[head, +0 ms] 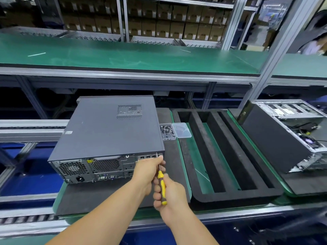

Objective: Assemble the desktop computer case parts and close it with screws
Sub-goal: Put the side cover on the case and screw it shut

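The computer case (106, 131) lies flat on a dark mat (99, 197) on the desk (184, 152), just left of and beyond both hands. It is a dark grey box of smooth matte metal, its broad top panel plain but for a square patch of small punched holes near the far right corner and a small label at the left edge. Its back face turns toward the person: bare silver sheet metal with two round honeycomb fan grilles, a yellow sticker between them, a black power socket low on the left, and rows of small ports.

The left hand (148, 167) rests against the case's upper right back corner, its grip narrow, fingertips pinching the thin steel shaft of the screwdriver (161, 183) close to the tip. The tip meets a screw (156, 153) at the top edge of the back face. Just below and right of it, the right hand (169, 193) has its grip curled round the screwdriver's handle, which is glossy yellow and black.

Beyond the hands, touching the case's right side, sits a small clear plastic box (168, 131) of dark screws, its lid (182, 130) lying open beside it. Right of the hands lies a black foam tray (230, 197) with three long straight slots and rounded corners. Far right stands a second case (283, 137), open, showing a silver frame and wires.
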